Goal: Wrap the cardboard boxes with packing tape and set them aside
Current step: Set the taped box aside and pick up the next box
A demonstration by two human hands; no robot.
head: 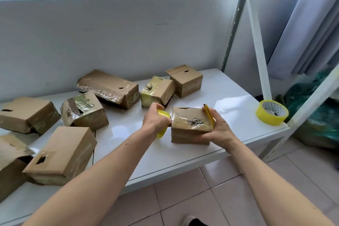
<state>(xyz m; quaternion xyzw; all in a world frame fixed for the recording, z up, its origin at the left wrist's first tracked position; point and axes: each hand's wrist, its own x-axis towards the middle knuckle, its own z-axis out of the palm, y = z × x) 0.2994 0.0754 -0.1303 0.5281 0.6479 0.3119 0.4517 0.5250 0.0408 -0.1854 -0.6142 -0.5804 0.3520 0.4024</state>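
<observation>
Left grip (153, 119) curled round yellow tape roll (163, 124); right grip (219, 127) clasps taped box (190, 124) and yellow cutter (209, 114) on tabletop (211, 95).

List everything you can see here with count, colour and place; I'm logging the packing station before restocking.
Box being wrapped: 1, brown, front middle of the table, between the hands.
Other cardboard boxes: 7, brown, several with clear tape; five at left and back left, two at back middle.
Tape roll in use: 1, yellow, in the left hand, against the box's left side.
Spare tape roll: 1, yellow, table's right edge.
Cutter: 1, yellow, held against the box's right side.
Table: 1, white.
Shelf frame: white metal, right.
Bags: green, floor at right; count unclear.
Left hand: grips the roll.
Right hand: holds cutter and box.
</observation>
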